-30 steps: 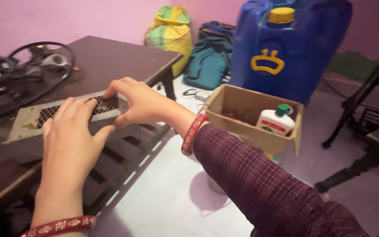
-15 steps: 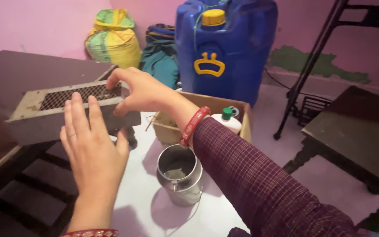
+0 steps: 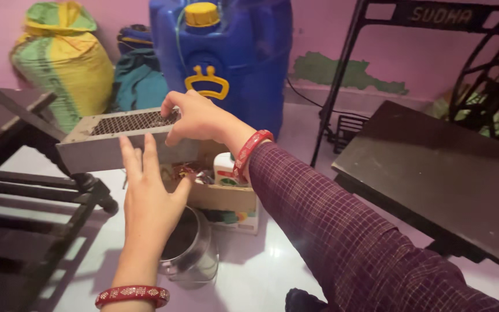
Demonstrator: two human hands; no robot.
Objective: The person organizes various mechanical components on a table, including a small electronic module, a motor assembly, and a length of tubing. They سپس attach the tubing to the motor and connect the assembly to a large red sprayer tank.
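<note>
Grey metal mesh-topped box [image 3: 116, 141] is gripped by right hand [image 3: 194, 118]; left hand [image 3: 148, 196] spread open beneath it, above steel can [image 3: 189, 248], cardboard box [image 3: 226, 196] just beyond.

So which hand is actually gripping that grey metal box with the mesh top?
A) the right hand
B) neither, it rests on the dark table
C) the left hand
A: the right hand pinches the end of the mesh-topped box, while the left hand is open-palmed just below it.
</note>
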